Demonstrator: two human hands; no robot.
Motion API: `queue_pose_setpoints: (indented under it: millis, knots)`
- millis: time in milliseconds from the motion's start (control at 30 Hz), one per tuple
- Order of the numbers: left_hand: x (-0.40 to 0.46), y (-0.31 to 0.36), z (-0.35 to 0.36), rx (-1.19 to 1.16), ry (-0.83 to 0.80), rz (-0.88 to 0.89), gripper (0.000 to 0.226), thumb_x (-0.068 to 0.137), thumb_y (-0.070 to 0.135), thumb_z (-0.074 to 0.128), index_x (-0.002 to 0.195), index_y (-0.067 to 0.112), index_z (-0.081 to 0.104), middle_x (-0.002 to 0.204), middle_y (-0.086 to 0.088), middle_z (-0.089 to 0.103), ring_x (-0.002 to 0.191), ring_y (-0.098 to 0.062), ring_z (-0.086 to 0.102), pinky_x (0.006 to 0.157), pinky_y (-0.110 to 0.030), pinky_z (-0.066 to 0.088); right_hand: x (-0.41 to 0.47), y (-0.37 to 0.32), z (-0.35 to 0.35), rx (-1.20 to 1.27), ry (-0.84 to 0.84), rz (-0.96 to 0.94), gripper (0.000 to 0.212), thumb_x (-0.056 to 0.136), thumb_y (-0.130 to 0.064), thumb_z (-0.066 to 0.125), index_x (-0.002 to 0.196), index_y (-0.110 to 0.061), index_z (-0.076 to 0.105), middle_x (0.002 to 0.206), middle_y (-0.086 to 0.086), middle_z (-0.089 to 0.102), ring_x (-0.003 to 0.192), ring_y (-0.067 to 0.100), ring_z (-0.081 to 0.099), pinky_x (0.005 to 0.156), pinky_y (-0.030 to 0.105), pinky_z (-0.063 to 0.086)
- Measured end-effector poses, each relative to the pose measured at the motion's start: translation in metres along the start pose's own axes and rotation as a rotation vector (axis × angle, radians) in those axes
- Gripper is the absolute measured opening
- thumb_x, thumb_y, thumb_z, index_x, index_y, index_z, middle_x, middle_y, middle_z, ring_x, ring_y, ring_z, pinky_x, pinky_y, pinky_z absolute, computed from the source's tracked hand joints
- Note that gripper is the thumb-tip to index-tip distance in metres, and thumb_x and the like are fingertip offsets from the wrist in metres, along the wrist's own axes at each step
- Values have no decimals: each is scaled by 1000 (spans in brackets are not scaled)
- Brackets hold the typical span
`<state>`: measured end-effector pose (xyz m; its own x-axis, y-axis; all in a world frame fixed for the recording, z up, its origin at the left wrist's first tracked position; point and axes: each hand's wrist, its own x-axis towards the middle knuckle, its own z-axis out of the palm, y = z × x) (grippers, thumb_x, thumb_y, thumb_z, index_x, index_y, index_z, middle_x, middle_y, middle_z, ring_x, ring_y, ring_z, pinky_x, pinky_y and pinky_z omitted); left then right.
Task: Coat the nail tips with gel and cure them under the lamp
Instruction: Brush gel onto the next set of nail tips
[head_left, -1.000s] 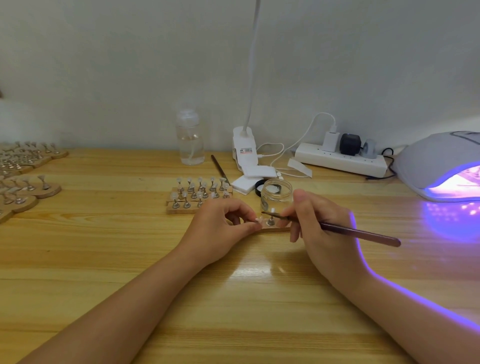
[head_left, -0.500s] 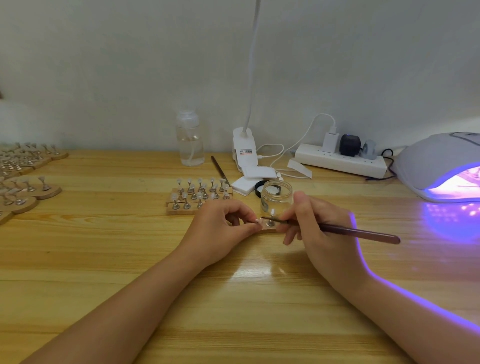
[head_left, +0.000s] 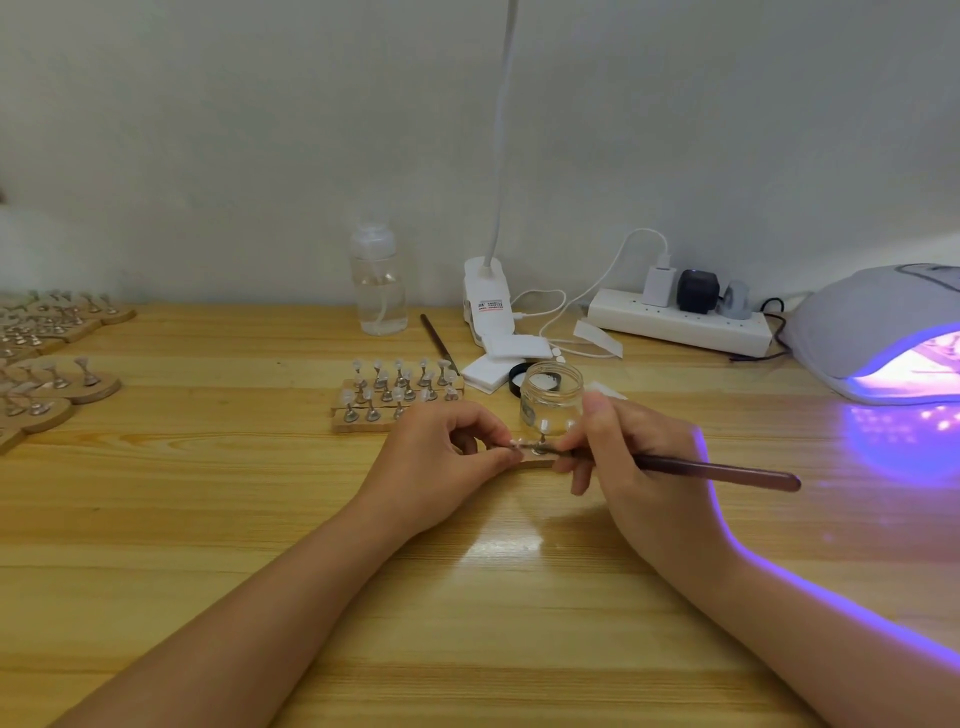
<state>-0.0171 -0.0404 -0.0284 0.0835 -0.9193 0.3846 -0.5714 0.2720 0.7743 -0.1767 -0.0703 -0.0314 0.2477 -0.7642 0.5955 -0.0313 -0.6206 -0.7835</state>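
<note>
One nail tip (head_left: 515, 443) is being worked on just in front of the open glass gel jar (head_left: 550, 397), near the middle of the wooden table (head_left: 208, 519). The left hand (head_left: 441, 457) pinches its small wooden holder (head_left: 535, 464) between thumb and curled fingers. The right hand (head_left: 634, 467) grips a dark brush (head_left: 717, 472) like a pen, bristle end laid on the tip. This looks like the coating step. Next, I judge, comes a steady, thin stroke, then carrying the holder well to the right into the curing lamp (head_left: 883, 332), which glows violet. More tips wait on a wooden rack (head_left: 395, 395) just behind the left hand. The white clip lamp (head_left: 488, 312) bears a red-and-white label, too small to read
</note>
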Motion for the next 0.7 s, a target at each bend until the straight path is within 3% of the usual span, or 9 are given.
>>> queue_pose_setpoints:
  millis: [233, 700]
  knots:
    - [0, 1, 0, 2, -3, -8, 23, 70, 14, 76, 63, 30, 62, 49, 26, 53, 48, 3, 44, 48, -7, 33, -1, -1, 0, 8, -12, 17, 41, 93, -29, 47, 59, -11, 63, 57, 6, 63, 39, 7, 54, 43, 19, 46]
    - [1, -1, 0, 8, -2, -25, 21, 71, 15, 75, 64, 30, 62, 46, 23, 51, 47, 0, 42, 47, -8, 32, 1, -1, 0, -2, -26, 15, 37, 88, -30, 45, 62, -12, 64, 54, -1, 62, 38, 5, 52, 43, 18, 45]
